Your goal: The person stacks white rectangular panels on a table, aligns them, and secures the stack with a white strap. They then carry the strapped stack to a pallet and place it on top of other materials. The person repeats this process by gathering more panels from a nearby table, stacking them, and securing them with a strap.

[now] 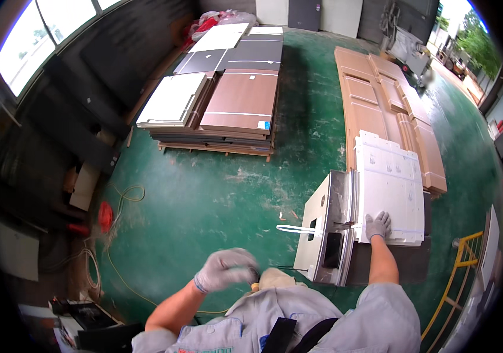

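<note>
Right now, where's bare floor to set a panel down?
The green floor between the pallet stack and the upright white panel is bare. It is crowded by the brown doors, under the right hand, and by the cable.

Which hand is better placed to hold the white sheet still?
Right. The right hand already lies flat on the white sheet; the left hand is curled near the chest, far from it.

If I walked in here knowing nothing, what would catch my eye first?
Probably the gloved right hand pressed flat on a white cardboard sheet lying on a stack of door panels at lower right. The gloved left hand is curled close to the chest. Beyond, flat board stacks sit on the green floor.
</note>
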`<state>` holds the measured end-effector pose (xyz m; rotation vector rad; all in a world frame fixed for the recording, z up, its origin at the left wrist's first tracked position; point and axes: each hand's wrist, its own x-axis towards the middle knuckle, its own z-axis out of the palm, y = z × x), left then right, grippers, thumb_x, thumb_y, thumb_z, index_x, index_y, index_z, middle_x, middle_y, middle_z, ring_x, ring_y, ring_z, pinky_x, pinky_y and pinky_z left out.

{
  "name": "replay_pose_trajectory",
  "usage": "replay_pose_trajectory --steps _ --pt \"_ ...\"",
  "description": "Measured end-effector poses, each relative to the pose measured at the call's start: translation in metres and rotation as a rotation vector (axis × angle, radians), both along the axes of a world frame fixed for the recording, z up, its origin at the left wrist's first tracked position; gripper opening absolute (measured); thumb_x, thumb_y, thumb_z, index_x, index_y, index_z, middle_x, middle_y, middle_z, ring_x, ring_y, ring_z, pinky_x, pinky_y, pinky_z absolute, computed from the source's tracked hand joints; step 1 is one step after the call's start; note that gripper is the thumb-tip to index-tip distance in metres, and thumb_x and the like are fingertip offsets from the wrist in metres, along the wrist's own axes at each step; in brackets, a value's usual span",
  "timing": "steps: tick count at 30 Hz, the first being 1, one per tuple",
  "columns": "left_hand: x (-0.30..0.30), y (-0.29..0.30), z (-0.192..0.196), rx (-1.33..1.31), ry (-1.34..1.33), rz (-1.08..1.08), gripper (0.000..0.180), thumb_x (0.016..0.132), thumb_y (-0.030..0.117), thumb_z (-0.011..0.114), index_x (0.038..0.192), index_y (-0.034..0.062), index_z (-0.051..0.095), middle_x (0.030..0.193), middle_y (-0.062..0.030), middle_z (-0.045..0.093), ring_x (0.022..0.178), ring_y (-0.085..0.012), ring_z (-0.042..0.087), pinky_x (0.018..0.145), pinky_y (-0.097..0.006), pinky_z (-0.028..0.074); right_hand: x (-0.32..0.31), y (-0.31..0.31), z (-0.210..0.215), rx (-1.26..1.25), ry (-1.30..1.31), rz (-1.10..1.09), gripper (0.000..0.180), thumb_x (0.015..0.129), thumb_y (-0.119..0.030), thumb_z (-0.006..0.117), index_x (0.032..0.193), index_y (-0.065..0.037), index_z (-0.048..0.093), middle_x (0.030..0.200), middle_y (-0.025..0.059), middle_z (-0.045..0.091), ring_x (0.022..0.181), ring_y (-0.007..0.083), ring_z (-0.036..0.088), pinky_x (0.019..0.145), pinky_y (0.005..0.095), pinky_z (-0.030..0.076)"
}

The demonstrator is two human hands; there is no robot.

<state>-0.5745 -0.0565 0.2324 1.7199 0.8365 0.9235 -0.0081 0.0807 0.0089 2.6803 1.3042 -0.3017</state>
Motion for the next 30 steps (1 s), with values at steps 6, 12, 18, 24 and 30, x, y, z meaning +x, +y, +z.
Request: replay_pose_trajectory --steps 6,12,18,24,30 --pt "0.028 0.084 0.154 0.611 -0.533 -1.026 0.030 0.103 0.027 0.053 0.094 0.0023 0.069 0.093 -0.0176 0.069 0.082 -0.0367 0.069 0.069 -0.049 0.056 -0.014 0.010 0.008 0.015 0.097 -0.120 0.093 0.102 -0.061 0.043 0.165 0.000 0.014 0.175 0.0183 0.009 0.161 0.0352 0.004 0.130 0.0493 0.005" --pt "0.049 0.212 0.187 0.710 -0.602 -1.208 0.032 0.105 0.016 0.044 0.089 0.0069 0.070 0.089 -0.0124 0.068 0.078 -0.0306 0.068 0.067 -0.044 0.055 -0.028 0.031 0.001 0.071 0.101 -0.265 0.095 0.101 -0.061 0.043 0.165 0.001 0.012 0.174 0.0210 0.005 0.161 0.0380 0.000 0.129 0.0518 0.000" --pt "0.056 0.343 0.251 0.797 -0.773 -1.385 0.029 0.104 0.019 0.048 0.089 0.0082 0.070 0.085 -0.0104 0.068 0.073 -0.0269 0.067 0.063 -0.042 0.055 -0.030 0.058 0.007 0.058 0.172 -0.441 0.103 0.097 -0.065 0.047 0.166 0.001 0.007 0.174 0.0223 0.002 0.161 0.0397 -0.002 0.129 0.0522 -0.002" --pt "0.077 0.458 0.260 1.010 -0.903 -1.378 0.028 0.104 0.021 0.049 0.090 0.0083 0.071 0.085 -0.0102 0.068 0.073 -0.0265 0.067 0.062 -0.041 0.054 -0.030 0.084 -0.007 0.086 0.164 -0.582 0.107 0.092 -0.065 0.052 0.166 0.000 0.009 0.174 0.0211 0.004 0.161 0.0382 0.000 0.129 0.0505 0.003" --pt "0.092 0.581 0.239 1.325 -1.138 -1.181 0.028 0.104 0.022 0.051 0.091 0.0084 0.071 0.085 -0.0101 0.069 0.072 -0.0261 0.067 0.062 -0.041 0.054 -0.048 0.118 0.015 0.036 0.198 -0.770 0.110 0.090 -0.066 0.057 0.167 -0.003 0.010 0.175 0.0174 0.005 0.162 0.0327 0.001 0.130 0.0447 0.006"
